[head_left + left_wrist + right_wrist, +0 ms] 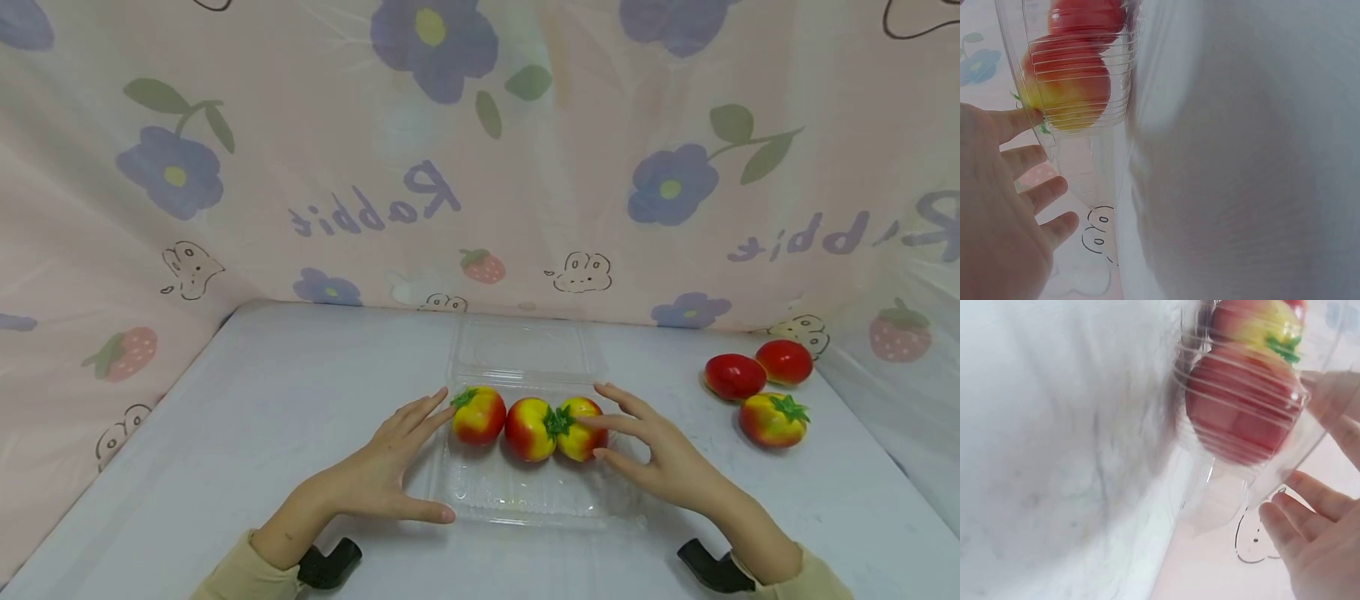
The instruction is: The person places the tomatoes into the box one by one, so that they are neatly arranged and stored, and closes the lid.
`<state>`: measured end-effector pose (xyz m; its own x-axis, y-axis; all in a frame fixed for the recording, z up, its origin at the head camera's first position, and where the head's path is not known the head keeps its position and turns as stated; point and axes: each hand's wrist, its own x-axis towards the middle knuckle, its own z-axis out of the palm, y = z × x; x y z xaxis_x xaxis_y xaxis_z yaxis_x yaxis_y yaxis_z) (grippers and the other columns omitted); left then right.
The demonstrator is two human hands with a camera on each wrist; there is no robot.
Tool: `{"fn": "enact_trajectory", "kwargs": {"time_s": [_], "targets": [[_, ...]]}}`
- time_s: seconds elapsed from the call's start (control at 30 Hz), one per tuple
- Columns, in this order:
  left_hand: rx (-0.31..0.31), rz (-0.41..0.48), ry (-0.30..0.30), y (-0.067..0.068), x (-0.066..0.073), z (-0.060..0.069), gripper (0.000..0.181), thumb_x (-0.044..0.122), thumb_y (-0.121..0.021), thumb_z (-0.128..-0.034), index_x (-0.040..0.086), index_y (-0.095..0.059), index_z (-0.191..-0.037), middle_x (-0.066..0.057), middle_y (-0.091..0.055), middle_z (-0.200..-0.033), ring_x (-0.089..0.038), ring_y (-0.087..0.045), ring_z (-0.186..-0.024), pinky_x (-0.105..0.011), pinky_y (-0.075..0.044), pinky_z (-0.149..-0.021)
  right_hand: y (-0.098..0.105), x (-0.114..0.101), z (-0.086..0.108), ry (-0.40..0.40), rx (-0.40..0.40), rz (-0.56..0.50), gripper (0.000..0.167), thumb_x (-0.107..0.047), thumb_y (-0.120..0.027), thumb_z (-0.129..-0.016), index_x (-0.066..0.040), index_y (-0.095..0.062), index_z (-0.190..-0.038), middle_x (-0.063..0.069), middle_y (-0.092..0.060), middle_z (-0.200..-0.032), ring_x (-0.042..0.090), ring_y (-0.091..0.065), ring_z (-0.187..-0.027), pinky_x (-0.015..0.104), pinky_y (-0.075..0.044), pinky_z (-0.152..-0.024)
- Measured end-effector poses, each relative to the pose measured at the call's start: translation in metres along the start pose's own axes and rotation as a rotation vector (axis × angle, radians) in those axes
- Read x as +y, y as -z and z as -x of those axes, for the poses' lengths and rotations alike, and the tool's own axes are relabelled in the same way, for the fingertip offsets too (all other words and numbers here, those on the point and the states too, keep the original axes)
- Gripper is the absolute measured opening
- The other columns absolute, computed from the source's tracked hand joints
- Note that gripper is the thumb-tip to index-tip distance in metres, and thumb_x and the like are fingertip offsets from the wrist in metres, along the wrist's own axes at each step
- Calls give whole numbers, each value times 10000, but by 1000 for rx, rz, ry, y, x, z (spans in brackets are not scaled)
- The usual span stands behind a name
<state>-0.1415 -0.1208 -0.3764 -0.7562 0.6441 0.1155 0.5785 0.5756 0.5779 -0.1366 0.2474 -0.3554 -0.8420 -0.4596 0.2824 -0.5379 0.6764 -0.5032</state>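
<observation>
Three red-and-yellow tomato-like fruits stand in a row in a clear plastic box (517,500): one at the left (478,417), one in the middle (529,430), one at the right (581,429). The left hand (375,479) is spread at the box's left side, an index fingertip close to the left fruit; contact is unclear. At the right side the right hand (667,458) has its fingers spread, one reaching over the right fruit. Through the ribbed wall, the left wrist view shows a fruit (1069,84) and the right wrist view another (1241,403).
The box's clear lid (525,346) lies folded back behind it. Three more fruits sit on the white table (225,433) at the right: two red ones (735,377) (784,362) and a yellow-red one (774,420). A printed curtain (525,192) hangs behind.
</observation>
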Motion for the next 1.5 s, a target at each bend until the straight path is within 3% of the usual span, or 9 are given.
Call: {"fn": "enact_trajectory", "kwargs": {"time_s": [0.3, 0.87, 1.5], "targets": [[2, -3, -4, 0, 0, 0, 1079, 657, -726, -698, 211, -214, -1537, 19, -22, -1624, -354, -111, -1461, -670, -153, -1109, 5, 12, 9, -22, 94, 27, 425, -139, -740, -831, -203, -651, -1241, 184, -454, -1432, 432, -482, -1234, 632, -454, -886], [4, -4, -16, -1, -1, -1, 1073, 652, -728, -700, 185, -235, -1530, 9, -27, -1624, -379, -119, -1455, -680, -163, -1099, 16, 22, 22, -118, 131, 33, 424, -158, -727, -847, -208, -638, -1258, 171, -440, -1442, 452, -414, -1275, 745, -380, -852], [-2, -5, -2, -1, -1, -1, 1076, 664, -722, -694, 212, -224, -1535, 17, -28, -1624, -349, -114, -1460, -679, -164, -1101, 30, 38, 34, -210, 156, 51, 429, -185, -728, -845, -172, -632, -1263, 212, -440, -1435, 484, -379, -1293, 771, -360, -819]]}}
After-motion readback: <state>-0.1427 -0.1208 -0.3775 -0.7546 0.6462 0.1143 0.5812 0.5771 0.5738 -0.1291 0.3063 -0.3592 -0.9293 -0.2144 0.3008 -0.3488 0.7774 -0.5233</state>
